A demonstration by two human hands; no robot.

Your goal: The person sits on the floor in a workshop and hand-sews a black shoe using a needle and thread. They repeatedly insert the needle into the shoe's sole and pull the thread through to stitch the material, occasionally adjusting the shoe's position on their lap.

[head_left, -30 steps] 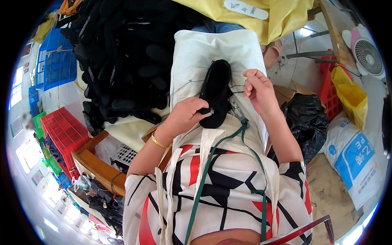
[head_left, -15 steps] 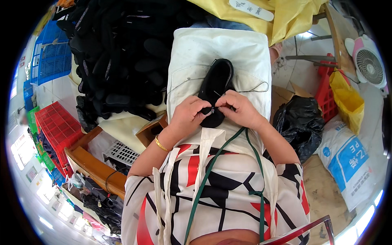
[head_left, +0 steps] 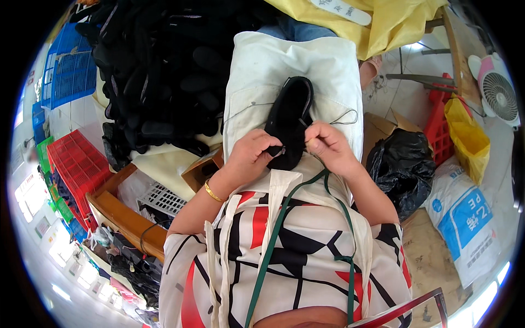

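Observation:
A black shoe [head_left: 290,120] lies lengthwise on the white apron [head_left: 257,76] spread over my lap. My left hand [head_left: 252,156] grips the near end of the shoe, with a gold bangle on that wrist. My right hand [head_left: 327,146] is pinched shut at the shoe's right edge, fingers closed on something thin that I cannot make out; a dark thread [head_left: 344,116] loops from there across the apron. A second strand of thread [head_left: 240,111] runs left from the shoe.
A big heap of black shoes [head_left: 158,71] fills the upper left. Blue crates [head_left: 68,68] and red crates [head_left: 76,164] stand at left, a wooden armrest [head_left: 117,210] lower left. To the right are a black bag [head_left: 402,164], a yellow bag [head_left: 465,136], a printed white sack [head_left: 465,218] and a fan [head_left: 497,93].
My right hand came down from a raised, pulled-out position to the shoe's edge beside my left hand. The thread now lies slack in a loop on the apron.

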